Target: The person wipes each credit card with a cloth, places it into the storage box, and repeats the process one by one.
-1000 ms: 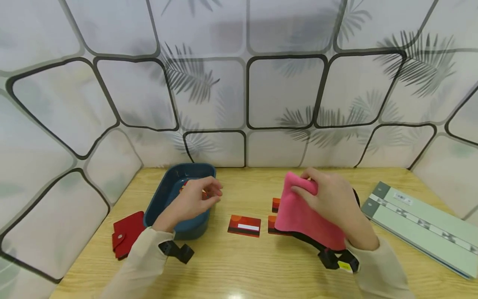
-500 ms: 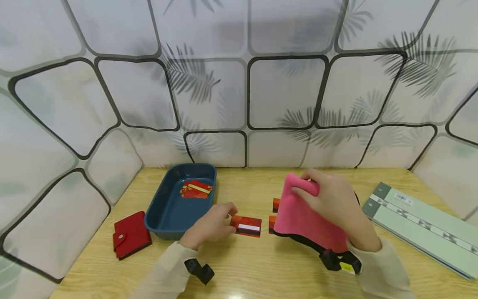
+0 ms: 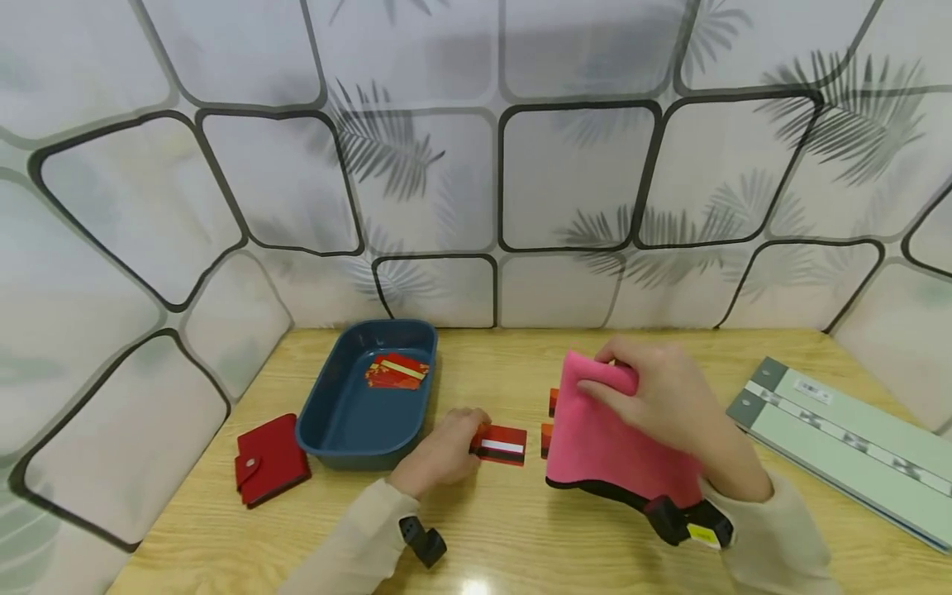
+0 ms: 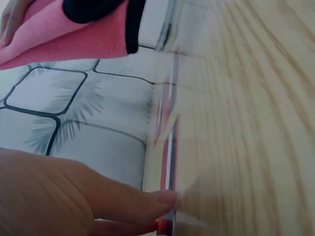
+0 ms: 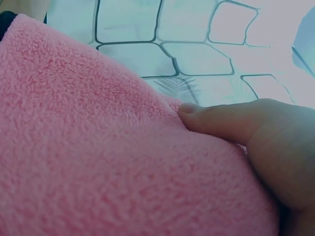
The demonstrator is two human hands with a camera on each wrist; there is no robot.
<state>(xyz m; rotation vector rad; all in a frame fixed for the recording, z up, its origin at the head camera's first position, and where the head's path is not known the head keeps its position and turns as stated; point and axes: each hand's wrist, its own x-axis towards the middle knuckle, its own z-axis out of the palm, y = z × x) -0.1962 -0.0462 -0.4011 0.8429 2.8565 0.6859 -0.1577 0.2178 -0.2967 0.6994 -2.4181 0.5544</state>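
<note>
My left hand (image 3: 446, 450) is at the left end of a red card (image 3: 506, 446) with a white strip, which lies flat on the wooden table. In the left wrist view, the thumb (image 4: 165, 197) presses on the card's edge, with another finger opposite. My right hand (image 3: 665, 405) grips a folded pink fleecy cloth (image 3: 617, 438) with black edging, raised over the table. Seen from the right wrist, the thumb (image 5: 197, 110) lies along the cloth's fold. Two more red-orange cards, the nearer one (image 3: 546, 440) and the farther one (image 3: 554, 402), are partly hidden behind the cloth.
A blue basin (image 3: 364, 446) stands left of centre, with red-and-gold cards (image 3: 397, 371) inside. Beside it lies a red wallet (image 3: 271, 463) with a snap strap. At the right is a pale green binder (image 3: 848, 438). Patterned fabric (image 3: 573, 182) walls the table's back and sides.
My left hand has come down from over the basin, moving right and toward me, to the red card's left end. The right hand still holds the cloth in nearly the same place.
</note>
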